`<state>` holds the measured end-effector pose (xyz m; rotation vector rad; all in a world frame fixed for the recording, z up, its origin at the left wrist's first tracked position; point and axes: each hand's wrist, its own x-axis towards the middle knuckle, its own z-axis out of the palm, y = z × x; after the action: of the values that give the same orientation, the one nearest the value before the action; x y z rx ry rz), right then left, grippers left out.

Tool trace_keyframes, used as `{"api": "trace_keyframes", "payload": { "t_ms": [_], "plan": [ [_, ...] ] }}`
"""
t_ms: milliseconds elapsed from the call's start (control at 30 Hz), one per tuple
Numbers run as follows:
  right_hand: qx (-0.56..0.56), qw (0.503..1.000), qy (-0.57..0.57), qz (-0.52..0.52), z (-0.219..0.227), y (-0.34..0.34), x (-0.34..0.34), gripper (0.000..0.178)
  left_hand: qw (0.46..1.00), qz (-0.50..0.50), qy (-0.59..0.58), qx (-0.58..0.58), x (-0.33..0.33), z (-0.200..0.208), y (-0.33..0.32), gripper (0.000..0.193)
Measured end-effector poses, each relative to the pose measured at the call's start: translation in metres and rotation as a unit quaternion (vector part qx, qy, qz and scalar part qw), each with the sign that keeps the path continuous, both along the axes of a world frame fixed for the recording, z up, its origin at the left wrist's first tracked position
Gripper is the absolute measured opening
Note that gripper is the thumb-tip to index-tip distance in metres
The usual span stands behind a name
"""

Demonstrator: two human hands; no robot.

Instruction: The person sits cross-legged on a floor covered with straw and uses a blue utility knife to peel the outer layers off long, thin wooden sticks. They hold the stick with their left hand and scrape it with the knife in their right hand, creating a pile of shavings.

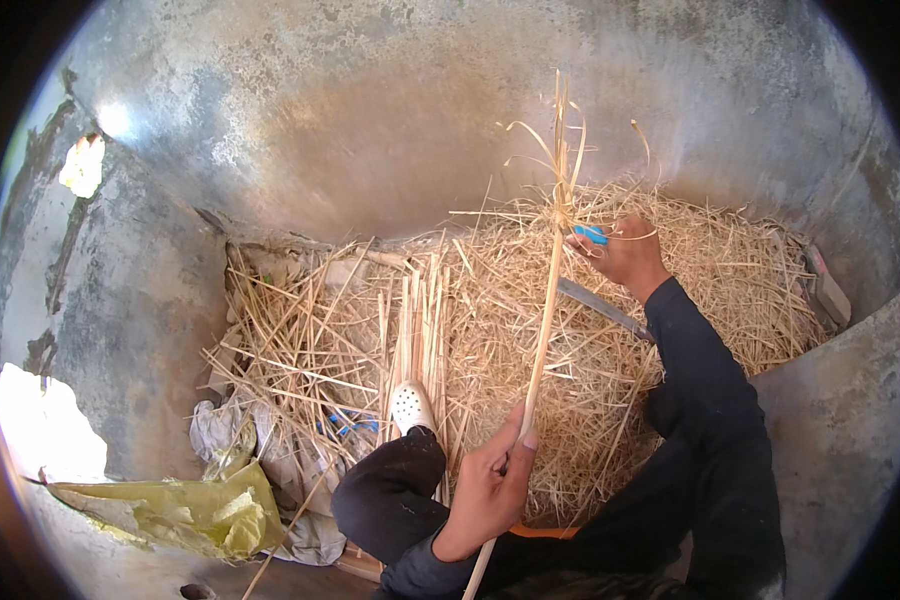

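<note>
My left hand (492,485) is closed around the lower part of a long pale strip of split cane or bamboo (544,340). It slants up and away from me, and thin curled shavings (562,185) fan out from its far end. Close to that frayed end is my right hand (625,252), fingers bent inward, with a small blue piece (591,235) at the fingertips. Whether the blue is a wrap or a held tool I cannot tell. Just below this hand a flat metal blade (602,306) shows, its lower end meeting my right sleeve.
Shavings (710,290) heap on the floor against the grey wall (370,120). Long strips (420,320) lie at left centre, by my white clog (411,407). A yellow-green sack (200,515) and crumpled grey cloth (310,535) lie lower left, near a bright wall opening (45,425).
</note>
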<state>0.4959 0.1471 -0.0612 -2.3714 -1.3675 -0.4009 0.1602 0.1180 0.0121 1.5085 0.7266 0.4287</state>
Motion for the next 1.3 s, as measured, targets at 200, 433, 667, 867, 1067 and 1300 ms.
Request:
{"api": "trace_keyframes", "payload": {
  "t_ms": [200, 433, 667, 867, 1067, 1300],
  "plan": [
    [0.028, 0.998, 0.057, -0.028, 0.002, 0.004, -0.009, 0.072, 0.999, 0.000, 0.014, 0.045, -0.001, -0.002, 0.001, 0.041],
    [-0.107, 0.678, 0.717, 0.121, 0.028, -0.014, -0.039, 0.077, 0.996, 0.034, -0.027, -0.077, -0.005, -0.027, 0.016, 0.039],
    [0.069, 0.932, 0.199, 0.294, 0.016, -0.046, -0.109, 0.065, 0.982, 0.053, -0.053, -0.172, -0.009, -0.014, 0.025, 0.038],
    [-0.031, 0.972, 0.169, 0.160, 0.021, -0.037, -0.076, 0.073, 0.994, 0.034, -0.004, -0.104, -0.003, -0.006, 0.013, 0.042],
    [0.044, 0.972, 0.099, 0.206, 0.014, -0.039, -0.082, 0.077, 0.999, 0.028, 0.015, -0.007, -0.003, -0.010, 0.012, 0.042],
    [0.070, 0.956, 0.115, 0.259, 0.012, -0.041, -0.101, 0.072, 0.998, 0.029, 0.046, 0.019, -0.006, -0.001, 0.012, 0.039]
  ]
}}
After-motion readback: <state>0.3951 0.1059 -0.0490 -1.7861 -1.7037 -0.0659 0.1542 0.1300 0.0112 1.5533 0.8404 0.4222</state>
